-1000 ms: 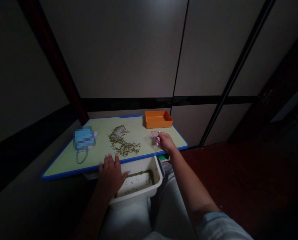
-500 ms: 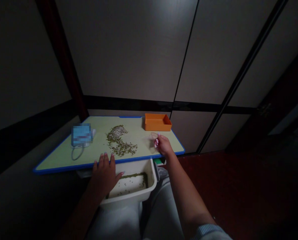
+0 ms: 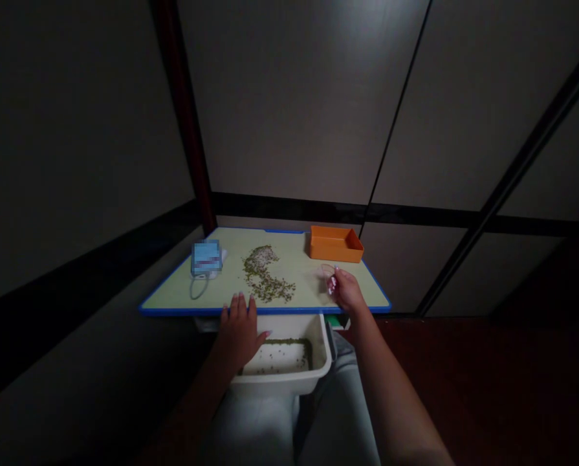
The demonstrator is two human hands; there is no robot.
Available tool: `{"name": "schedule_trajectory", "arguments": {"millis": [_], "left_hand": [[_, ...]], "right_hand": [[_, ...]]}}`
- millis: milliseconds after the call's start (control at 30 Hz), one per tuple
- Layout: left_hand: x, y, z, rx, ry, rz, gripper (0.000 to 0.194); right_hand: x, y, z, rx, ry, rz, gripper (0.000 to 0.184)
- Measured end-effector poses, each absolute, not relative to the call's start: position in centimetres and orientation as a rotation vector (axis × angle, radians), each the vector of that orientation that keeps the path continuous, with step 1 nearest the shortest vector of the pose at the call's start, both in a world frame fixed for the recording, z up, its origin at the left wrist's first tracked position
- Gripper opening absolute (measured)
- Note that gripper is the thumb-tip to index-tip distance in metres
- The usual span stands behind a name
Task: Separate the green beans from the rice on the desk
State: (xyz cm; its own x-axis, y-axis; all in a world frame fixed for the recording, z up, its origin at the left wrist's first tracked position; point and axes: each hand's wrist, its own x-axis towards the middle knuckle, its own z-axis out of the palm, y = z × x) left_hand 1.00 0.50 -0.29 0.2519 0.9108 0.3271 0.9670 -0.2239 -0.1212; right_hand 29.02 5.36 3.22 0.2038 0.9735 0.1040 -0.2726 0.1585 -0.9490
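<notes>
At the far left, a dark red upright post (image 3: 187, 123) stands against grey wall panels (image 3: 294, 129). In front of it is a pale yellow-green surface (image 3: 296, 252) with a blue edge. On its left part sits a small device with a blurred-out blue face (image 3: 206, 257); a loop of grey cable (image 3: 193, 285) lies just in front of it.

Next, the left hand (image 3: 240, 333) rests its fingertips at the near blue edge, its grip open and holding nothing, thumb spread to the right over a white rectangular plastic tub (image 3: 289, 386). The tub is below the near edge, with small green grains (image 3: 310, 356) banked along its far and right sides and a few scattered across the bottom.

Above the tub, toward the middle of the surface, a loose, curved spread of small green and whitish grains (image 3: 270, 288) lies, paler at the far end. Well to its right, near the back, is an orange rectangular open box (image 3: 335, 251).

Nearer than the box, the right hand (image 3: 348, 289) has its grip closed on a clear, thin-walled container (image 3: 326, 273); its contents are too indistinct to tell.
</notes>
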Motion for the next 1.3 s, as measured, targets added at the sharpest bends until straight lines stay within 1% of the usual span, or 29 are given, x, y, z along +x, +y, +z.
{"name": "schedule_trajectory", "arguments": {"millis": [367, 533, 600, 933, 1000, 1167, 1300], "left_hand": [[1.0, 0.2, -0.4, -2.223, -1.742, -0.244, 0.083], [0.8, 0.3, -0.2, -2.244, -1.731, -0.254, 0.083], [0.8, 0.4, -0.1, -2.259, -1.725, -0.259, 0.081], [1.0, 0.5, 0.2, -2.277, -1.75, -0.267, 0.078], [1.0, 0.6, 0.2, -2.269, -1.759, -0.277, 0.078], [0.8, 1.2, -0.5, -2.253, -1.768, -0.306, 0.077], [0.3, 1.6, -1.6, -2.241, -1.738, -0.344, 0.076]], "right_hand": [[29.0, 5.2, 3.1, -0.962, -0.857, 1.122, 0.053], [28.8, 5.2, 3.2, -0.983, -0.867, 1.081, 0.05], [28.8, 5.2, 3.3, -1.001, -0.881, 1.06, 0.048], [28.3, 5.3, 3.7, -1.014, -0.87, 1.08, 0.048], [28.0, 5.1, 3.6, -1.03, -0.873, 1.042, 0.049], [26.0, 3.6, 3.1, -1.105, -0.853, 0.808, 0.052], [23.5, 1.6, 2.8, -1.229, -0.919, 0.572, 0.044]]}}
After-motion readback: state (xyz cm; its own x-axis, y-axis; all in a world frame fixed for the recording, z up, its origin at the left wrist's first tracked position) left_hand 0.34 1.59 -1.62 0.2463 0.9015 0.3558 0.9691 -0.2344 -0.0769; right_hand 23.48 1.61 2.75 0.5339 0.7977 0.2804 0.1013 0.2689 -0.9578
